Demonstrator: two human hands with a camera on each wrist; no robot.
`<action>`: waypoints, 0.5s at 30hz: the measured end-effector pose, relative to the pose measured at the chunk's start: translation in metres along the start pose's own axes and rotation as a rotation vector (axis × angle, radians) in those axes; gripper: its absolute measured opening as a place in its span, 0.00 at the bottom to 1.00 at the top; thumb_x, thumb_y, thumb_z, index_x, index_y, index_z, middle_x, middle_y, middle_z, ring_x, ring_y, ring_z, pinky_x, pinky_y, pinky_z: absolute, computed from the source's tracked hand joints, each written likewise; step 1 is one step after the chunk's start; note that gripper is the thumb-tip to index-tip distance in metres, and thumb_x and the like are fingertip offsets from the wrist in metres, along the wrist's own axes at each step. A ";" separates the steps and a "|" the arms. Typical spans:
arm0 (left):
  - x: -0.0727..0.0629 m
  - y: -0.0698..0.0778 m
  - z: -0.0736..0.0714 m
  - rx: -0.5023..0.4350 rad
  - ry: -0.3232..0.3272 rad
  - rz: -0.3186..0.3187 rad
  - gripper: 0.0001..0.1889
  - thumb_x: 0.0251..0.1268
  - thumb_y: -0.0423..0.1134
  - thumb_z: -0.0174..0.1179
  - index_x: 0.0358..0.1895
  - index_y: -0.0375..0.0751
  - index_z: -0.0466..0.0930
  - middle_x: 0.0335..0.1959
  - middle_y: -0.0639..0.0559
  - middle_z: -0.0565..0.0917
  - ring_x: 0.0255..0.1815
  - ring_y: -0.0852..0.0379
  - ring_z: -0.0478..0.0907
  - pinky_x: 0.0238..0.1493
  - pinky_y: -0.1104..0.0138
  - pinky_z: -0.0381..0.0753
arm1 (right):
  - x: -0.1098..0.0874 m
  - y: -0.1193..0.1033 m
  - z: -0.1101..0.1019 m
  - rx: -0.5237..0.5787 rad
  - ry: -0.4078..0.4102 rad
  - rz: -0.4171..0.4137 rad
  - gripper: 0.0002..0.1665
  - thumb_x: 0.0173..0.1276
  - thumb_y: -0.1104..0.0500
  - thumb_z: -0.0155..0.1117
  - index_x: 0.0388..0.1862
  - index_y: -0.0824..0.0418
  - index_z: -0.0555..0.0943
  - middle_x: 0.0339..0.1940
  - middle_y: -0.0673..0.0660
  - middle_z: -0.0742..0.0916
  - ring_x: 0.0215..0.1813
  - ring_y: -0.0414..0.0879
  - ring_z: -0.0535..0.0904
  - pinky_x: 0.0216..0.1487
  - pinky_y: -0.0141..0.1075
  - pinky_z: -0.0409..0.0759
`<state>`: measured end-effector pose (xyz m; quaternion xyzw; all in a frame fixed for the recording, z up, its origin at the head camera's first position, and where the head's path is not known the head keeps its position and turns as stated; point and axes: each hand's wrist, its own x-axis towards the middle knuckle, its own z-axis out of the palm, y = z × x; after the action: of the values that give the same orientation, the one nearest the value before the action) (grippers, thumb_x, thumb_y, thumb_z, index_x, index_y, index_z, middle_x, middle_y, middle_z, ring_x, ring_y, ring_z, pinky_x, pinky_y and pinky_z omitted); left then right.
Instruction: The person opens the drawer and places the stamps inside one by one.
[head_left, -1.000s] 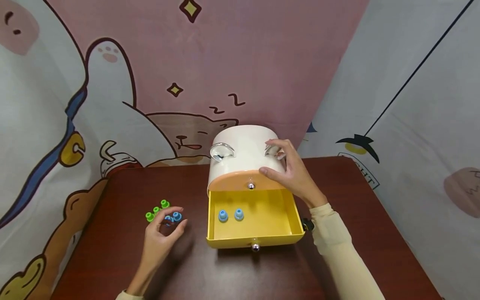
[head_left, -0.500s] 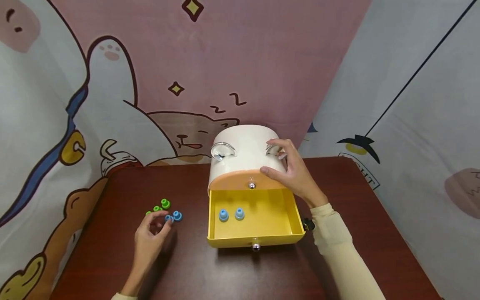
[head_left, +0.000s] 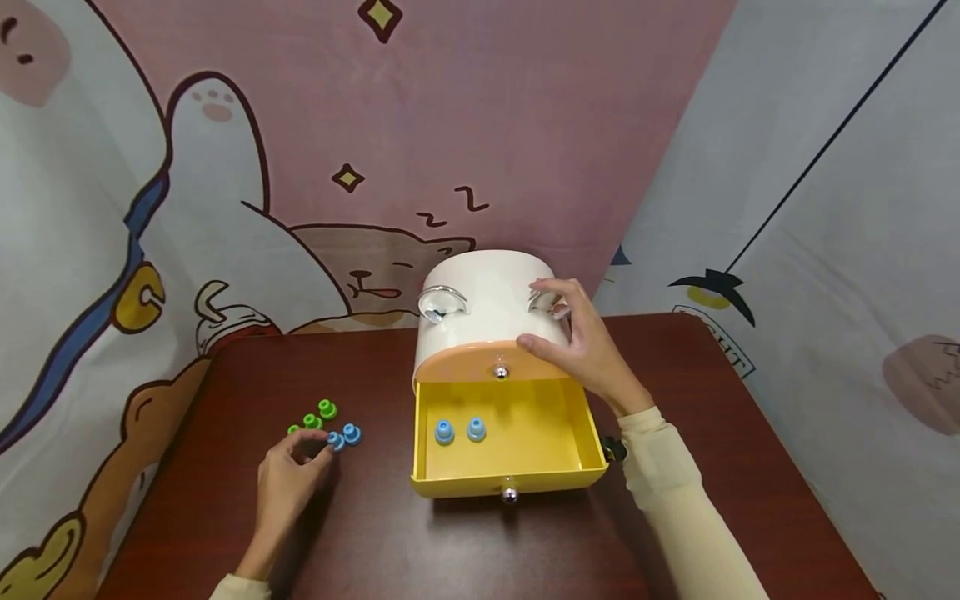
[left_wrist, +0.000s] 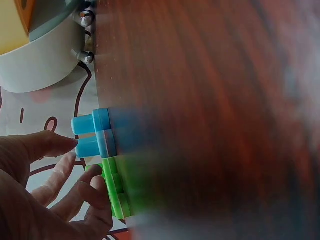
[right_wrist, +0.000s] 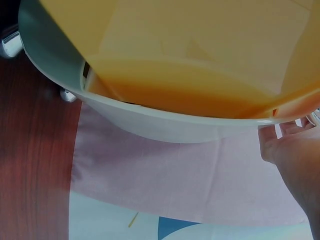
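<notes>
On the left of the table, my left hand (head_left: 285, 483) pinches the nearer blue stepped peg (head_left: 335, 442) between thumb and fingertip. Another blue peg (head_left: 352, 433) stands beside it, and several green pegs (left_wrist: 116, 187) lie close by, one partly behind the fingers. My right hand (head_left: 588, 354) grips the right side of a white drawer cabinet (head_left: 483, 279), thumb on its front edge and fingers by a metal ring; some fingers are hidden. The cabinet's yellow drawer (head_left: 525, 442) is pulled out with two light blue pegs (head_left: 444, 432) inside.
An orange upper drawer (head_left: 457, 362) with a silver knob is closed above the yellow one. A second metal ring (head_left: 442, 302) stands on the cabinet's left. A dark object (head_left: 615, 450) sits by the drawer's right side. A printed cloth (head_left: 525, 125) hangs behind the table (head_left: 390, 542).
My left hand has drawn back left from above the blue pegs, and its thumb and fingertip have come in on the nearer one. My right hand stays on the cabinet.
</notes>
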<state>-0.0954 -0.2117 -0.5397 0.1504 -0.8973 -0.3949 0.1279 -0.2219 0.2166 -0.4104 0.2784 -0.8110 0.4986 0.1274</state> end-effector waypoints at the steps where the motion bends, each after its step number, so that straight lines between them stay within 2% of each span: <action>1: 0.001 0.000 0.000 0.007 0.003 0.005 0.10 0.61 0.34 0.79 0.45 0.44 0.93 0.21 0.53 0.81 0.25 0.55 0.75 0.28 0.60 0.71 | 0.000 0.000 0.000 0.000 0.001 0.000 0.42 0.68 0.52 0.81 0.78 0.44 0.73 0.69 0.47 0.78 0.61 0.53 0.73 0.62 0.45 0.73; 7: 0.003 0.001 0.000 0.052 0.015 0.055 0.09 0.60 0.33 0.79 0.42 0.44 0.92 0.24 0.54 0.84 0.26 0.54 0.78 0.31 0.57 0.72 | 0.000 0.000 0.000 0.000 0.004 -0.005 0.42 0.68 0.52 0.81 0.78 0.45 0.73 0.67 0.49 0.78 0.61 0.55 0.73 0.62 0.45 0.73; 11: 0.001 0.000 0.000 0.094 0.042 0.107 0.08 0.57 0.31 0.79 0.38 0.45 0.92 0.28 0.49 0.89 0.29 0.45 0.83 0.32 0.51 0.74 | 0.001 -0.001 0.000 0.000 0.004 -0.004 0.43 0.67 0.52 0.82 0.77 0.44 0.73 0.67 0.48 0.78 0.61 0.56 0.73 0.62 0.45 0.73; 15: 0.001 0.000 0.002 0.106 0.064 0.189 0.11 0.53 0.30 0.81 0.38 0.43 0.91 0.35 0.44 0.90 0.38 0.37 0.85 0.38 0.44 0.77 | 0.001 -0.001 0.000 -0.002 0.002 0.000 0.42 0.67 0.51 0.82 0.77 0.45 0.73 0.66 0.49 0.78 0.61 0.55 0.73 0.61 0.45 0.74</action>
<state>-0.0970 -0.2106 -0.5408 0.0841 -0.9225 -0.3282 0.1849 -0.2221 0.2159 -0.4091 0.2779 -0.8113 0.4980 0.1287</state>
